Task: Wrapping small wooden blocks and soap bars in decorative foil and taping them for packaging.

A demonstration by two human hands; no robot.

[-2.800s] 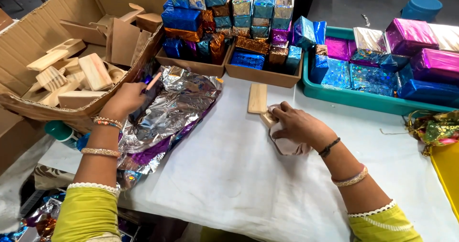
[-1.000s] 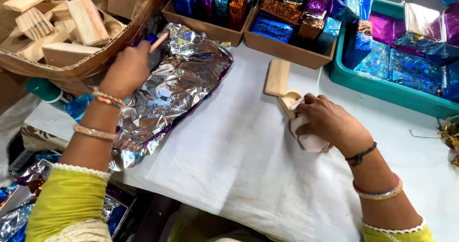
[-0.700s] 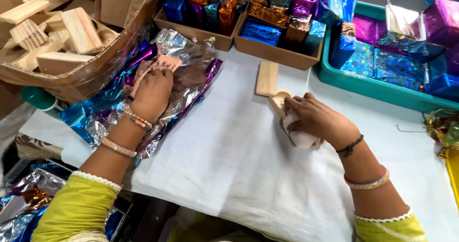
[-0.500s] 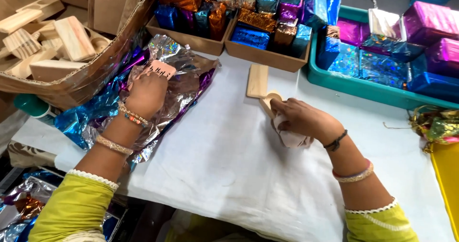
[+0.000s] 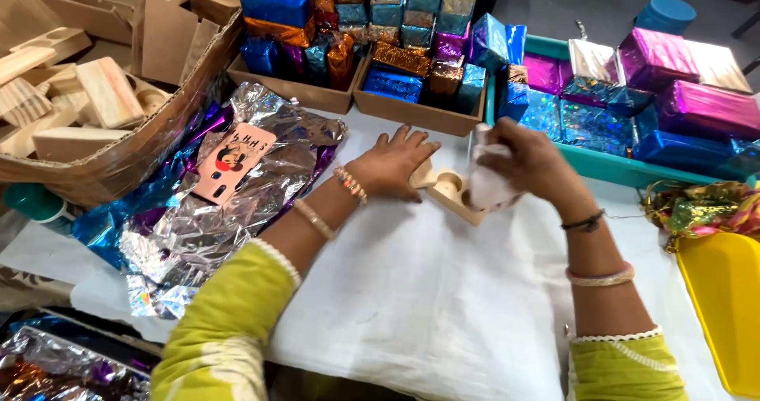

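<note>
While left hand (image 5: 393, 162) presses wooden block (image 5: 447, 192), foil-wrapped boxes (image 5: 380, 21) behind.

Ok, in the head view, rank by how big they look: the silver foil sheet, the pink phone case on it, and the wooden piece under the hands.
1. silver foil sheet
2. pink phone case
3. wooden piece, though the hands hide part of it, so second and third are unsure.
</note>
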